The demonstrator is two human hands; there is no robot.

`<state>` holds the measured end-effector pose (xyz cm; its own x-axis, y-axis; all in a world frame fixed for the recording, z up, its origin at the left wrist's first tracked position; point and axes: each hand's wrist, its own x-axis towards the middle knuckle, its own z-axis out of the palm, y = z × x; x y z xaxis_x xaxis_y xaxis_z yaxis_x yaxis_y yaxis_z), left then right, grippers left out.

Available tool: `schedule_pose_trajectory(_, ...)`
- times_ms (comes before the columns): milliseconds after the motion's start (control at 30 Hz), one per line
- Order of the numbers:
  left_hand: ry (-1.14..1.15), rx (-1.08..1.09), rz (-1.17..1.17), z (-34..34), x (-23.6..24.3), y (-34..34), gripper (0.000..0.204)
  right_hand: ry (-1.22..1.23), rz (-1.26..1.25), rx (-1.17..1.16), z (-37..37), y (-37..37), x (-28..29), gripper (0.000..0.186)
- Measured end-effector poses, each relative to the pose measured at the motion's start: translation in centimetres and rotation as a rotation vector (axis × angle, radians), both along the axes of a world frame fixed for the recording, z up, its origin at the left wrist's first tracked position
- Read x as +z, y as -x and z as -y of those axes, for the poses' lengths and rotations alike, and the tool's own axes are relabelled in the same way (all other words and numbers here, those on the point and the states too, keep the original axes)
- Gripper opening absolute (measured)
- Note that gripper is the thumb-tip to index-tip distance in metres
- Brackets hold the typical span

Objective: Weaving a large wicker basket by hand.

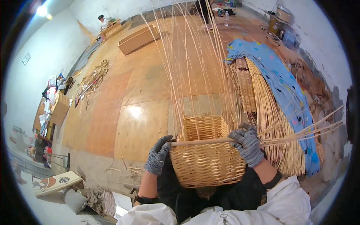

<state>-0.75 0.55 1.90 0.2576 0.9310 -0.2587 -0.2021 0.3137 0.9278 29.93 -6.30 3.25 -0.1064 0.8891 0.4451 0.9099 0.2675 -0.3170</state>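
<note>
A rectangular woven wicker basket point(208, 165) rests on my lap, its opening facing up and away from me. Tall thin wicker stakes point(186, 67) rise from its far and side walls. Along the near rim lies a straight wooden rod point(202, 142). My left hand point(158, 154), in a grey knitted glove, is closed round the rod's left end at the basket's corner. At the opposite corner my right hand point(246, 145), gloved alike, closes over the rod's right end. Several bent wicker rods point(300, 134) stick out to the right from beneath that hand.
Bundled wicker rods point(275, 123) and a woven panel point(246, 90) lie at right, partly under a blue spotted cloth point(279, 73). A wooden trough point(138, 39) stands farther off on board flooring point(146, 90). Loose strands point(93, 77) lie left. Another person point(103, 22) sits far away.
</note>
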Motion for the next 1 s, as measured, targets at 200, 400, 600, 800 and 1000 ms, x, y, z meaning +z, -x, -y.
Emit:
schedule_pose_trajectory(200, -0.349, -0.285, -0.510, -1.3, 2.1, -2.0, 0.017, 0.222, 0.052, -0.075, -0.3, 0.3, -0.5, 0.019)
schedule_pose_trajectory(400, -0.451, -0.283, -0.552, -1.9, 0.8, -0.8, 0.021, 0.121, -0.342, 0.113, 0.5, -4.3, 1.3, 0.056)
schedule_pose_trajectory(600, -0.524, -0.277, -0.631, -2.0, 0.0, -0.6, 0.022, 0.599, -0.277, 0.023, -0.4, -7.9, 3.4, 0.065)
schedule_pose_trajectory(800, -0.545, -0.230, -0.623, -1.2, 0.4, -1.0, 0.021, 0.862, -0.400, 0.098, -2.8, -6.7, 0.7, 0.045)
schedule_pose_trajectory(1000, -1.256, -0.120, -1.249, -0.2, 4.4, -3.4, 0.022, 0.799, -0.284, 0.031, -2.4, -6.0, 1.8, 0.045)
